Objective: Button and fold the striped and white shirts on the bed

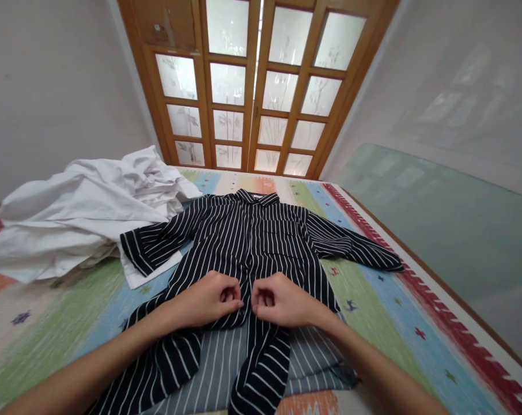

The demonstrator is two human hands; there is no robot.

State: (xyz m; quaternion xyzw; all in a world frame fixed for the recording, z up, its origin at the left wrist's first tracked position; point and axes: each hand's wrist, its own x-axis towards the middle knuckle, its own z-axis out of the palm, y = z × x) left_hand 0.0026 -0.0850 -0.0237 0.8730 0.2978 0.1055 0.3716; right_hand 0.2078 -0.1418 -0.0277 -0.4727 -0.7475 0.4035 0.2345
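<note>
Right of the white cloth heap (83, 202) lies the striped shirt (226, 242); the left hand (215, 295) and right hand (284, 298) seem to pinch its front edges (256, 334), probably fastening; next calls for alignment.

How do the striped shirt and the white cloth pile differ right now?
The shirt is black with white stripes; the pile is plain white. The shirt lies mostly spread out; the pile is bunched up. Left hand and right hand are at the shirt's front; neither touches the pile. Shirt and pile share the patterned cover.
</note>
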